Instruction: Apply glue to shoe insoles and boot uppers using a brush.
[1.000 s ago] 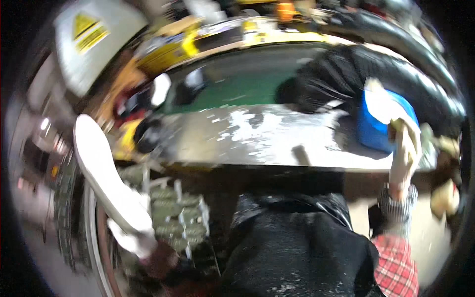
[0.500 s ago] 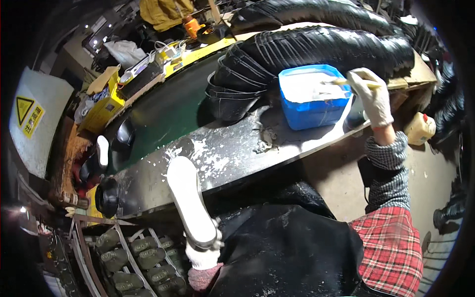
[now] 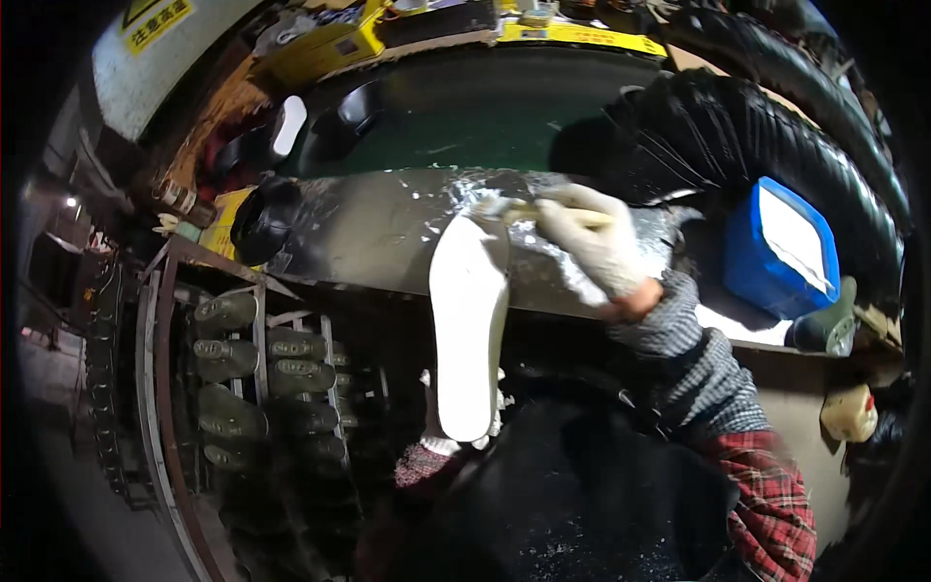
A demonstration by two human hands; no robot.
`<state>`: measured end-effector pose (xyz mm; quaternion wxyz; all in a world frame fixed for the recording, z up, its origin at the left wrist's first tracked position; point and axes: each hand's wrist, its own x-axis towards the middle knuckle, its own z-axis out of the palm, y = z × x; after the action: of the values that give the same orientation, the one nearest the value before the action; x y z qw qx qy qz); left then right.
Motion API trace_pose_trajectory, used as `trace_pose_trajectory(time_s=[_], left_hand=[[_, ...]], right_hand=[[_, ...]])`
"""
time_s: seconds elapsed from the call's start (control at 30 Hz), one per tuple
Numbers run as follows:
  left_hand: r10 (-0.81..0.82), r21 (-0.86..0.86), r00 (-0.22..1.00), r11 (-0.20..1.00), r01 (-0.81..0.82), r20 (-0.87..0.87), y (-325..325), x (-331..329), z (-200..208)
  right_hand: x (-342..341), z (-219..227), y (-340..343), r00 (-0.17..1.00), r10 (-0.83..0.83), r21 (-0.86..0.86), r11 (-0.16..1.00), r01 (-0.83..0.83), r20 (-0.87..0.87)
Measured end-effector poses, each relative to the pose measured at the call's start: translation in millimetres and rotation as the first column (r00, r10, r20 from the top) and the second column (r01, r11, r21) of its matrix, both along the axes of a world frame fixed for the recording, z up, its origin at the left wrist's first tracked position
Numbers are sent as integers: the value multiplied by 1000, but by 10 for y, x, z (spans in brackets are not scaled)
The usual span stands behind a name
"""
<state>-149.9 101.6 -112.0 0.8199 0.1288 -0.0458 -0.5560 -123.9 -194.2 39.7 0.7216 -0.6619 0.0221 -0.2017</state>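
A shoe (image 3: 469, 335) is held sole up, its long sole white all over and its dark side just showing. Gloved in white, my left hand (image 3: 439, 445) grips it from beneath at the near end; most of the fingers are hidden under it. My right hand (image 3: 593, 238), also gloved, is closed around the handle of a brush (image 3: 497, 208). The bristles are at the far end of the sole and look to touch it, though motion blurs them. To the right stands a blue tub (image 3: 752, 267) with a white liquid (image 3: 790, 233) inside.
The metal bench edge (image 3: 359, 218) is splashed with white, beside a dark green belt surface (image 3: 465, 107). Stacked black shiny pieces (image 3: 737, 141) lie behind the tub. A rack (image 3: 165, 388) of dark shoe-shaped forms stands at lower left. A pale jug (image 3: 850, 412) is at far right.
My right hand has brought the brush from the tub leftward to the sole's far end. The shoe has straightened in my left hand. The whole view has turned, so the tub appears farther right.
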Motion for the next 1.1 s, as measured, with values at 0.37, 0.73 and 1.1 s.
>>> trace_pose_trajectory(time_s=[0.37,0.73,1.1], left_hand=[[117,-24,951,991,-129,-287,-97,-64,101],[-26,-179,967,984,-21,-255,-106,-9,366],[28,-208,974,975,-76,-225,-121,-2,307]], right_hand=[[152,376,-233,993,-57,-320,947,20,-106],[-558,648,407,920,351,-226,895,-384,-173],[-1256,378,291,875,480,-250,841,-479,-62]])
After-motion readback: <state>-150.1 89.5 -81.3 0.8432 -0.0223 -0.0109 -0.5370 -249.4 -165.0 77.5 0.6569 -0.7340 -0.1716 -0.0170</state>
